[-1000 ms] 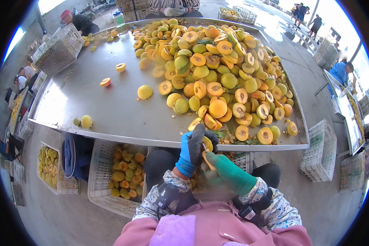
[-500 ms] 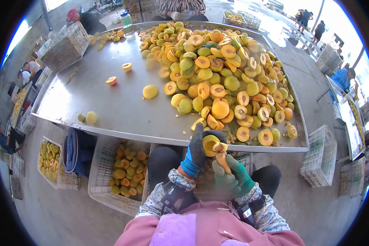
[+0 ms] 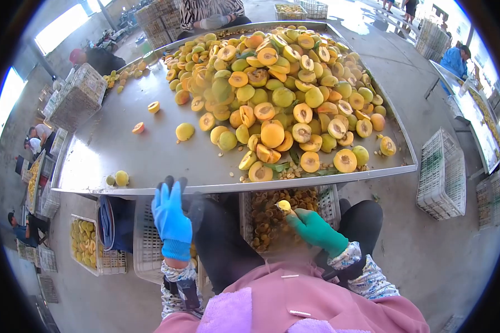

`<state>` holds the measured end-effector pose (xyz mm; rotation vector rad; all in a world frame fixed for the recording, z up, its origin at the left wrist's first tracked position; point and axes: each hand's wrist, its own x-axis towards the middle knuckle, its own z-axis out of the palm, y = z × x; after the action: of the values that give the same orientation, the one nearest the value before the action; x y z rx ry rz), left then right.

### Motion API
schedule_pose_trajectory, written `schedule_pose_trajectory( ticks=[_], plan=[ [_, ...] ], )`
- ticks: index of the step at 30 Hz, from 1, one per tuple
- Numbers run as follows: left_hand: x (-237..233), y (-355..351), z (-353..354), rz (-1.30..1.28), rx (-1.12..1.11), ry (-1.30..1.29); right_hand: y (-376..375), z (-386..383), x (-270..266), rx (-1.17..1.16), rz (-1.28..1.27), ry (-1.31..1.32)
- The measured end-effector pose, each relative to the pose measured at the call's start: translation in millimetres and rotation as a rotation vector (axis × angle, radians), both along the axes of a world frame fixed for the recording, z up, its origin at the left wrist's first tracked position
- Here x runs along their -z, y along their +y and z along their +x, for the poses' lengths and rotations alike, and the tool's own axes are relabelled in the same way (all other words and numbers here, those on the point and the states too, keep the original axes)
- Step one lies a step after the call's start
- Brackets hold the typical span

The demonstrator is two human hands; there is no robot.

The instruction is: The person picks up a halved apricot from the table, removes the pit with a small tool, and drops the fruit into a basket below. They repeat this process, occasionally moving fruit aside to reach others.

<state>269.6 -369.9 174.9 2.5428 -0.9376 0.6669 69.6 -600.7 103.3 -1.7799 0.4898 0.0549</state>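
Note:
My left hand (image 3: 172,213), in a blue glove with dark fingertips, has its fingers spread and empty. It is just below the front edge of the metal table (image 3: 111,172), over a white crate (image 3: 146,244) partly hidden by my arm and leg. My right hand (image 3: 314,226), in a green glove, is closed round a pitting tool, its handle mostly hidden. A yellow lump (image 3: 284,205) sits at the tool's tip. Beneath that hand, a crate (image 3: 332,205) holds many brown pits (image 3: 266,219). Halved yellow peaches (image 3: 272,133) form a large heap on the table.
Loose peach halves (image 3: 185,131) lie left of the heap. A grey crate (image 3: 78,97) stands on the table's left corner. A peach-filled crate (image 3: 83,244) and a white crate (image 3: 441,175) stand on the floor. A person in striped sleeves (image 3: 214,14) sits across the table.
My left hand has moved left and down, opened, and no longer holds the peach half. My right hand has turned and drawn away from it, still gripping the tool. The view has shifted.

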Motion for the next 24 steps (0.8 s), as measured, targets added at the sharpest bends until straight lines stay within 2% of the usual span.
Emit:
schedule_pose_trajectory(
  ticks=[1, 3, 5, 7, 8, 9, 10, 11, 13, 15, 17, 19, 20, 22, 24],
  plan=[
    [-2, -11, -11, -0.129, 0.161, 0.109, 2, 1, -1, -0.021, 0.036, 0.020],
    [-2, -47, -37, -0.220, 0.467, 0.767, 6, 1, 5, -0.044, -0.043, -0.012],
    [28, -79, -62, -0.282, 0.661, 0.901, 5, -2, 11, -0.043, -0.131, -0.054],
    [55, -99, -70, -0.076, 0.678, 0.800, 4, -11, 16, -0.092, -0.448, -0.077],
    [65, -105, -72, -0.119, 0.640, 0.828, 3, -16, 12, -0.085, -0.446, -0.079],
    [67, -109, -72, -0.111, 0.645, 0.826, 4, -22, 4, -0.090, -0.581, -0.012],
    [67, -112, -71, -0.081, 0.555, 0.717, 4, -25, -1, -0.095, -0.715, 0.054],
    [68, -114, -68, -0.053, 0.465, 0.606, 3, -28, 0, -0.088, -0.711, 0.050],
    [68, -113, -57, -0.094, 0.497, 0.613, -5, -38, 5, -0.016, -0.629, 0.147],
    [59, -114, -42, -0.374, 0.398, 0.691, -13, -45, 12, -0.023, -0.681, 0.138],
    [40, -125, -13, -0.273, 0.147, 0.604, -15, -47, 17, -0.032, -0.731, 0.130],
    [62, -132, 34, -0.041, 0.069, 0.508, -16, -44, 20, -0.021, -0.687, 0.139],
    [75, -140, 48, -0.040, 0.071, 0.508, -15, -43, 25, -0.019, -0.686, 0.140],
    [93, -153, 68, 0.323, 0.096, 0.527, -13, -41, 42, 0.022, -0.673, 0.126],
    [100, -157, 81, 0.341, 0.126, 0.575, -11, -41, 57, 0.052, -0.609, 0.093]
  ],
)
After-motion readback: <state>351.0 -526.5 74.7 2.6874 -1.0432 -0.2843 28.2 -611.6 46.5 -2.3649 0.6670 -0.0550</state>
